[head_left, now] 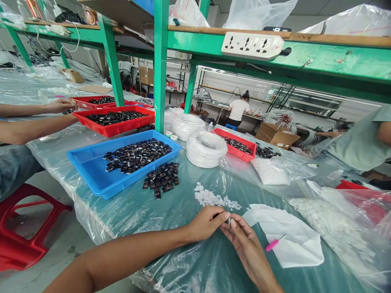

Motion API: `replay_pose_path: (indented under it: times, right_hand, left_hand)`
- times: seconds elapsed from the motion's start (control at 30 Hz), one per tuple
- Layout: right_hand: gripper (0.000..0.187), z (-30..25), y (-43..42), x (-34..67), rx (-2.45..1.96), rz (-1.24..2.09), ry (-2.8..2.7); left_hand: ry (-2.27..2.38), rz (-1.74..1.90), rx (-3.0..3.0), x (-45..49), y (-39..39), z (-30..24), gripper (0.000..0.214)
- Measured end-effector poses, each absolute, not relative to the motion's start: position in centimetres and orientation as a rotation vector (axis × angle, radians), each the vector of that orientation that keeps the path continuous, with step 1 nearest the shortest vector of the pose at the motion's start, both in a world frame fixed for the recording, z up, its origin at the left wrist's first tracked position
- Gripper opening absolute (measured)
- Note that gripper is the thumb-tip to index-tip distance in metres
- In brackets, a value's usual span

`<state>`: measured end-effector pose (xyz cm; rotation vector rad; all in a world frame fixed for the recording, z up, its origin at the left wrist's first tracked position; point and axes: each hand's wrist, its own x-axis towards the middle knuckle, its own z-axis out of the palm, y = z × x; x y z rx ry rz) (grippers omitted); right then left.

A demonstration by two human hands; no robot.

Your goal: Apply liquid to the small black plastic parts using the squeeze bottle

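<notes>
My left hand [206, 223] is closed, thumb and fingers pinching a small black piece [217, 215] that is mostly hidden. Its fingertips meet those of my right hand [246, 240], which is also closed, around a tiny whitish part [228, 220] at the black piece's end. Just beyond both hands lies a loose pile of small white plastic pieces [210, 197]. To the right, a pink-handled tool [272, 244] with a thin metal tip rests on a white sheet [301, 250]. Farther left is a heap of black pieces [161, 179] on the green table cover.
A blue tray [84, 171] and red trays [116, 129] hold black pieces. White cable coils [207, 149] stand beyond. A clear bag [342, 232] of white pieces lies right. Another person's hands [59, 106] work at left. A green post [161, 65] rises ahead.
</notes>
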<state>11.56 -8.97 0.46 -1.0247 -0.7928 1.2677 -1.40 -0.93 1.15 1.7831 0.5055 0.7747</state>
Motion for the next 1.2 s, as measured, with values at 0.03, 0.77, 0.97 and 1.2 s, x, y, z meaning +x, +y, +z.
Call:
replay_pose_path:
  times: [0.03,0.77,0.97,1.2]
  right_hand:
    - [0.02,0.4,-8.9,11.5,-1.013,1.278,-0.78]
    - [0.035,-1.0,-8.8,12.6,-1.348,0.887,-0.883]
    - [0.032,-0.4,-9.2,12.0,-1.427,0.803,-1.093]
    - [0.03,0.2,-9.9,11.4,-1.52,0.695,-1.241]
  left_hand:
    - [0.51,0.774,1.783,-1.4,-1.0,1.1,0.043]
    - [0.68,0.81,1.662,-3.0,1.7,4.1,0.045]
    - [1.13,1.059,2.057,-9.3,7.9,7.7,0.036]
    - [1.727,1.119,2.1,-18.7,15.1,10.6,0.049]
